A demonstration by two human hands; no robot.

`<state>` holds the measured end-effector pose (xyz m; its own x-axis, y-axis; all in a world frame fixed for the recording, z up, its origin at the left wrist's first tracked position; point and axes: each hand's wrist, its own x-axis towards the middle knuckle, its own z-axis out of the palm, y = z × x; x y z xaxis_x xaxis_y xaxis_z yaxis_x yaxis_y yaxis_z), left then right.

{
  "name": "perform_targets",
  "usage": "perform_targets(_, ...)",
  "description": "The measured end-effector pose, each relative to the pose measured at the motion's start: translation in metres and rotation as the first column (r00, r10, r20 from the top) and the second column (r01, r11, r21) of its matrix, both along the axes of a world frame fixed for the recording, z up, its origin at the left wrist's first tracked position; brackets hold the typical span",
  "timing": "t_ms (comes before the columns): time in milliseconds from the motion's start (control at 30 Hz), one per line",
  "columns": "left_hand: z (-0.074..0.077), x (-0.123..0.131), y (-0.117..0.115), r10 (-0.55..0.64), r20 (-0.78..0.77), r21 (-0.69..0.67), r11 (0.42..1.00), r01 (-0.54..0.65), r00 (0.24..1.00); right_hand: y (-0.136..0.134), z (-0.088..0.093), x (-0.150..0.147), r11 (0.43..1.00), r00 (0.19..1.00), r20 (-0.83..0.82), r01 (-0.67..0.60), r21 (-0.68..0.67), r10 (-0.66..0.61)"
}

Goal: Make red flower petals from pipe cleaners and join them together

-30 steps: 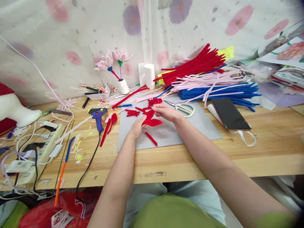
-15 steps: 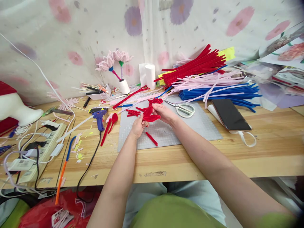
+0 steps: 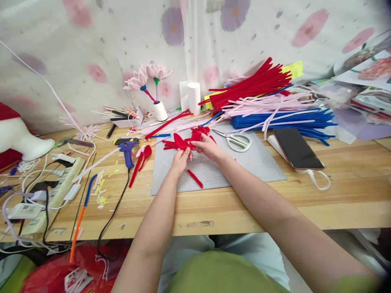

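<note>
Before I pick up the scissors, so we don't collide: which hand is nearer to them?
Right: the right hand is just left of the scissors, slightly toward the person; the left hand is farther left, beyond the right hand.

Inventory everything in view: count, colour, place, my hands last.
Petals: at least two, red, in hands
Strips: several, red, on mat
Mat: one, grey, centre
Scissors: one, pale-handled, on mat
Phone: one, black, right of mat
Glue gun: one, blue, left of mat
Scraps: many, mixed, left
Power strip: one, cream, far left
Bundles: three, red, pink and blue, rear right
Upright flowers: two, pink, rear left
Table: one, brown, under mat
Curtain: one, white, flowered, behind
Bag: one, red, lower left
Left hand, right hand: one each, bare, holding petals
</note>
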<state>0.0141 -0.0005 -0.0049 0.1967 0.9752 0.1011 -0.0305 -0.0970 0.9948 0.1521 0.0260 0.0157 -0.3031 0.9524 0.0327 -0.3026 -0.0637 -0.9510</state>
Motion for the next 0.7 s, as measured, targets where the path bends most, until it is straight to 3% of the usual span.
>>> perform_targets(67, 0.0, -0.002, 0.0, -0.021, -0.038, 0.024, 0.999, 0.021, 0.999, -0.002, 0.002, -0.001, 0.999, 0.999, 0.043, 0.022, 0.032, -0.024)
perform_targets(167, 0.001, -0.002, -0.001, -0.077, -0.037, 0.03, 0.996, 0.079, 0.996, -0.005, 0.005, -0.003, 0.998, 0.996, 0.072, -0.047, 0.05, 0.043)
perform_targets(267, 0.003, 0.001, -0.003, -0.103, 0.026, -0.034, 0.994, 0.104, 0.994, -0.006, 0.006, -0.003, 0.995, 0.994, 0.075, -0.078, 0.061, 0.074)
perform_targets(467, 0.007, 0.005, -0.006, 0.005, 0.223, -0.186, 0.982, 0.038, 0.975, -0.006, 0.003, -0.002, 0.996, 0.996, 0.004, -0.085, -0.014, 0.085)
perform_targets(700, 0.007, 0.005, -0.002, 0.089, 0.24, -0.21, 0.977, -0.037, 0.967, -0.006, -0.005, -0.008, 0.997, 0.998, 0.022, -0.066, 0.029, 0.065)
